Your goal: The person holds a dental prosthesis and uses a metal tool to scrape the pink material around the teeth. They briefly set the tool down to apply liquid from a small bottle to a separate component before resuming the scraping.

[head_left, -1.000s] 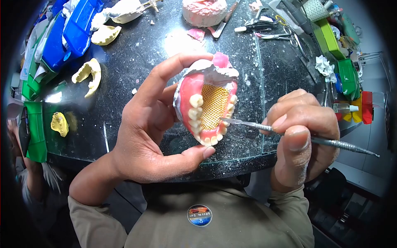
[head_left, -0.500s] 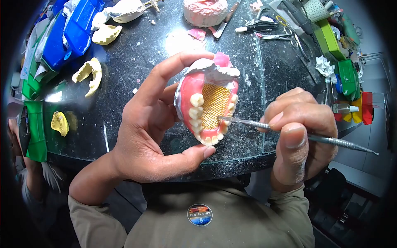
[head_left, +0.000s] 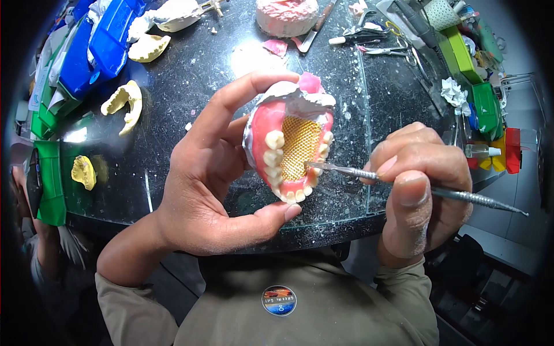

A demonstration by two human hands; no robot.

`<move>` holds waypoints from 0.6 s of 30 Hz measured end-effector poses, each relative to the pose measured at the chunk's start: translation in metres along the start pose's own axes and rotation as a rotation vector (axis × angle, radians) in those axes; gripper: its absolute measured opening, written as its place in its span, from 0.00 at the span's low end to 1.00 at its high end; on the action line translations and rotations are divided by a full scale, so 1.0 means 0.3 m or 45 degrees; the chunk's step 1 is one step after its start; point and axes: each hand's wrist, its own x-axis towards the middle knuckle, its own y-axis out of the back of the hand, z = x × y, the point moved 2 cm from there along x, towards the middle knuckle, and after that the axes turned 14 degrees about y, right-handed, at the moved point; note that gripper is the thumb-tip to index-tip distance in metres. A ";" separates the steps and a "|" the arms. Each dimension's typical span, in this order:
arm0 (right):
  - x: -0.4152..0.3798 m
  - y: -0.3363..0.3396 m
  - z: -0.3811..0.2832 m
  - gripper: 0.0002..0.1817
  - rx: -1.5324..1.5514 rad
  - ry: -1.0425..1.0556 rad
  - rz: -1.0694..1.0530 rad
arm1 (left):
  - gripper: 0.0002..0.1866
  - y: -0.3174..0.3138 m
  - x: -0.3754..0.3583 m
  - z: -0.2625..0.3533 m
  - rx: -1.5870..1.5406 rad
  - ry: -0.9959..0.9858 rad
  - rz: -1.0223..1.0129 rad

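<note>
My left hand (head_left: 202, 179) is closed around a dental model (head_left: 288, 98), gripping it between thumb and fingers. On this white plaster cast sit pink wax (head_left: 266, 124), a row of artificial teeth (head_left: 273, 155) and a gold-coloured mesh (head_left: 300, 138) over the palate. Pinched in my right hand (head_left: 424, 187) is a slim metal wax carver (head_left: 349, 170) with a knurled handle. Its left tip touches or nearly touches the mesh, close to the teeth on the right side. The other, small-ended tip points out to the right. A pink wax piece (head_left: 310, 82) shows behind the model's top edge.
Yellow plaster pieces (head_left: 130, 104) and blue bins (head_left: 118, 37) lie to the left. A pink-topped cast (head_left: 287, 17), a knife (head_left: 314, 32) and scissors (head_left: 392, 52) are at the back. Crumpled paper (head_left: 455, 95) and a green bin (head_left: 486, 112) stand right. Someone's arm shows far left.
Almost nothing differs. The carver and the fingers of my right hand have shifted very slightly; the model stays in place in my left hand.
</note>
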 end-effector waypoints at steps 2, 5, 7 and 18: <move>-0.001 0.000 -0.001 0.18 -0.001 -0.001 0.003 | 0.50 0.000 0.001 -0.001 -0.002 0.006 0.004; 0.000 -0.002 -0.003 0.18 0.001 -0.004 0.011 | 0.50 -0.002 0.000 0.000 -0.016 0.014 0.013; 0.000 -0.002 -0.003 0.18 0.002 -0.003 0.014 | 0.50 -0.002 -0.002 0.002 -0.015 0.012 0.012; 0.002 -0.005 -0.008 0.18 0.008 -0.012 0.008 | 0.49 -0.001 0.001 -0.005 0.007 -0.045 0.014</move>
